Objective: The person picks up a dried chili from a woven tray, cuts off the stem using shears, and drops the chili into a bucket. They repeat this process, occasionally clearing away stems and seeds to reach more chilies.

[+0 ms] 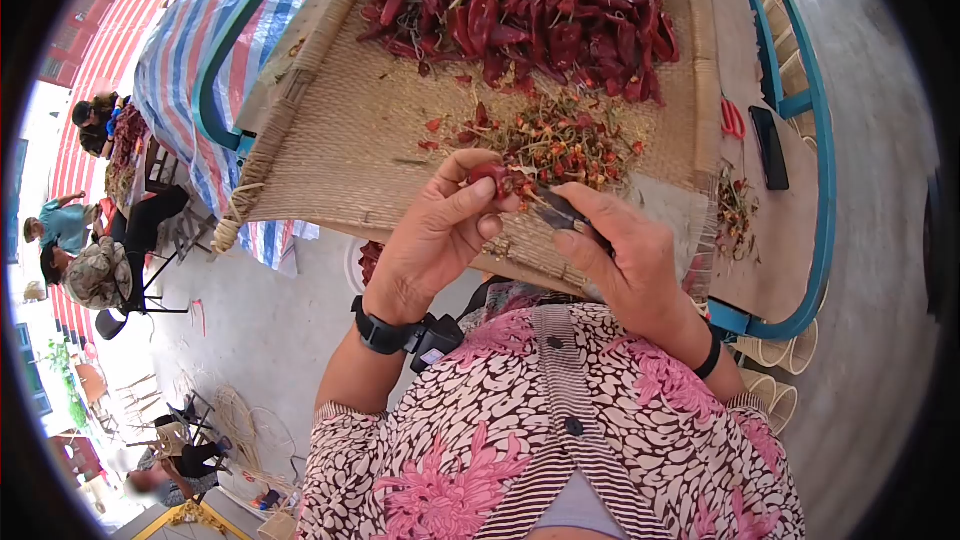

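My left hand pinches a dried red pepper between thumb and fingers, its stem end toward the right. Closed around a dark, flat tool, my right hand brings the tool's tip close to that stem end; the tool's exact kind is mostly hidden by the fingers. Both hands are above the near edge of a woven tray. Just beyond them lies a loose pile of cut stems and seeds. Farther back on the tray is a large heap of dried red peppers.
Red-handled scissors, a black phone and stem scraps lie right of the tray. A blue metal frame surrounds the board. Below the tray, a white basin holds peppers. Several people sit at left near a striped tarp.
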A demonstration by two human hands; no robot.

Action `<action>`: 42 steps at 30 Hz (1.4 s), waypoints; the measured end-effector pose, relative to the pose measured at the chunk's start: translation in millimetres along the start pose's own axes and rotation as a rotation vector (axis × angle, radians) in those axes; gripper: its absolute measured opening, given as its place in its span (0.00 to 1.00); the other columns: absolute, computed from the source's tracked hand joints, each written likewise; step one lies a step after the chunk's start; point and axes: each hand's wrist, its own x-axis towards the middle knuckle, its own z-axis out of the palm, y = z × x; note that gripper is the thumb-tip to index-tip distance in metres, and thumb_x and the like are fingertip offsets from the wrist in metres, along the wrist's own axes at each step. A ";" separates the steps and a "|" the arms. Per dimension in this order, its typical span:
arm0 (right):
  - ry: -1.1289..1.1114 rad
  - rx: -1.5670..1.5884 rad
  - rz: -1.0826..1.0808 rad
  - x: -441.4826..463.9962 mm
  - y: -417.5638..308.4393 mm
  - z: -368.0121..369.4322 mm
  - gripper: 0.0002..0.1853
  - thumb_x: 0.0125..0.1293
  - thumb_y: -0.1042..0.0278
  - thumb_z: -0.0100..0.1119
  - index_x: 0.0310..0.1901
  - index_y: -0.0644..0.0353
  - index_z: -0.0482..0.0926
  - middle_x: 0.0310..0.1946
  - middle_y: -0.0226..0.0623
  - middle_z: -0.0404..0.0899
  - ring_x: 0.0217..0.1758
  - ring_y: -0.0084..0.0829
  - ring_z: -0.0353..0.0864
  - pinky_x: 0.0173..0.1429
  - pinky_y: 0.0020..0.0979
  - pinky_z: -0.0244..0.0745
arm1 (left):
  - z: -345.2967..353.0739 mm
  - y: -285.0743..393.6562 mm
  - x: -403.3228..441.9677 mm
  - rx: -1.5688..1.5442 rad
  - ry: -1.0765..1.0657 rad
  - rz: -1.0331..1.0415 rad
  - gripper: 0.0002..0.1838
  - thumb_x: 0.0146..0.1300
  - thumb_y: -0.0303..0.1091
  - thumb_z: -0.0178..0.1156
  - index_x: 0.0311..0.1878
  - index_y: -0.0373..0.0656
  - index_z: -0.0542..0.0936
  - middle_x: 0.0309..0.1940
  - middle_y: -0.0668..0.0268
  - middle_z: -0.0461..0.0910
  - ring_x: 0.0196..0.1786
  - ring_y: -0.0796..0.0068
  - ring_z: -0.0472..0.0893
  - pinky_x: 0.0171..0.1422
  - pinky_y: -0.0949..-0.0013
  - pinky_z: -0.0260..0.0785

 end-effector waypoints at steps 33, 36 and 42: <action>-0.035 -0.180 0.075 -4.4 5.1 -1.7 0.20 0.62 0.63 0.64 0.55 0.58 0.78 0.34 0.40 0.82 0.29 0.36 0.82 0.31 0.32 0.75 | 3.4 -34.8 1.8 0.393 0.020 0.207 0.10 0.70 0.30 0.57 0.50 0.37 0.73 0.37 0.62 0.79 0.29 0.78 0.80 0.30 0.75 0.73; -0.026 -0.148 0.082 -4.5 4.2 -1.4 0.19 0.62 0.63 0.64 0.54 0.59 0.79 0.34 0.41 0.81 0.29 0.36 0.82 0.31 0.32 0.75 | 4.0 -33.9 2.1 0.439 0.016 0.221 0.08 0.70 0.30 0.57 0.47 0.37 0.73 0.35 0.62 0.79 0.28 0.78 0.79 0.29 0.75 0.73; -0.016 -0.152 0.084 -4.6 6.6 -2.0 0.18 0.63 0.64 0.64 0.53 0.61 0.79 0.34 0.43 0.81 0.31 0.37 0.83 0.34 0.32 0.76 | 11.3 -35.6 1.2 0.646 0.039 0.293 0.06 0.71 0.27 0.55 0.46 0.37 0.72 0.32 0.64 0.78 0.27 0.81 0.78 0.31 0.77 0.71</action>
